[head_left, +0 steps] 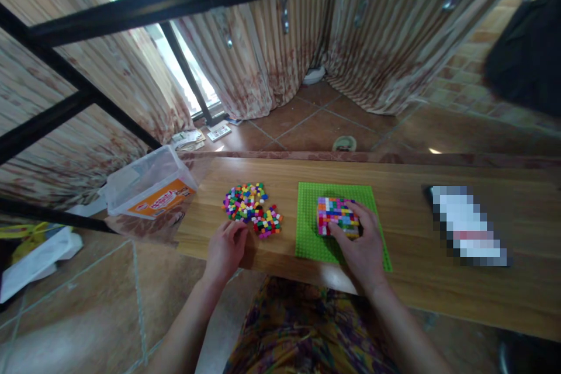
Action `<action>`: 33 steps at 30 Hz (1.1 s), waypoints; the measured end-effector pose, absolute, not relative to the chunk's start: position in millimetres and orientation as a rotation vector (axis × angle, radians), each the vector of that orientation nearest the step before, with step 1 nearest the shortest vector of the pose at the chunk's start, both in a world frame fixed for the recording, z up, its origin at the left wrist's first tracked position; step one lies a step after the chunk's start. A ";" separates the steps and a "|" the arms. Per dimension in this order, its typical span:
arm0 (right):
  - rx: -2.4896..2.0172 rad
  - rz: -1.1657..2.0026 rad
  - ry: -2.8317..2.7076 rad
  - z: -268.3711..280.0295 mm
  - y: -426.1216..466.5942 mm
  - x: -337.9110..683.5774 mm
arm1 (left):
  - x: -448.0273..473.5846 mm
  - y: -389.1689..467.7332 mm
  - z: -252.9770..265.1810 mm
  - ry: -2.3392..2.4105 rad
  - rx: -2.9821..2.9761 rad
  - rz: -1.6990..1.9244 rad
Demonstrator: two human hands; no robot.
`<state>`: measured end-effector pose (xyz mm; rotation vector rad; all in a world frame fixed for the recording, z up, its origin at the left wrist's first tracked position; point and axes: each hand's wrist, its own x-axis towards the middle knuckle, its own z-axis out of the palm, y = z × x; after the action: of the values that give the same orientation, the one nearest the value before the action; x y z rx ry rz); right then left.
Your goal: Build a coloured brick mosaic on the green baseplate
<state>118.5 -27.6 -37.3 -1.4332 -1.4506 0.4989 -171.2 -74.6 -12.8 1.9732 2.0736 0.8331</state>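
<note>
On a green studded baseplate (307, 210) stands a block of many-coloured toy bricks (329, 213), built up in tight rows. My right hand (366, 245) grips this block from the right, thumb at its near side and fingers round its far right edge, partly hiding it. To the left of the plate, small loose toy bricks (244, 201) lie in a heap, with a smaller cluster (267, 222) beside it. At the near edge of the heap is my left hand (227, 248), its fingers curled and pinched together. Whatever may be between those fingertips is hidden.
The wooden table (407, 210) carries a phone-like object (468, 227), blurred out, at the right. A clear plastic box (151, 184) with an orange label stands off the left end. Dark metal bars (175, 3) cross in front of curtains (263, 64).
</note>
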 end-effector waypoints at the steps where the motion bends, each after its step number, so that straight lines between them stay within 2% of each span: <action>1: -1.431 0.502 -1.448 -36.6 -27.7 118.0 | -167.3 -74.4 -11.7 2.035 1.957 0.869; 14: -1.362 0.576 -1.459 -30.6 -28.1 119.6 | -42.4 -44.4 6.8 1.422 2.087 1.114; 33: -1.349 0.569 -1.484 -30.9 -27.9 121.3 | -23.1 -36.0 -11.0 1.460 2.084 1.270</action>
<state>121.3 -27.9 -30.9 -1.3487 -1.4835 0.5691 -23.1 -36.0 -11.0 2.0836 1.4604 1.2702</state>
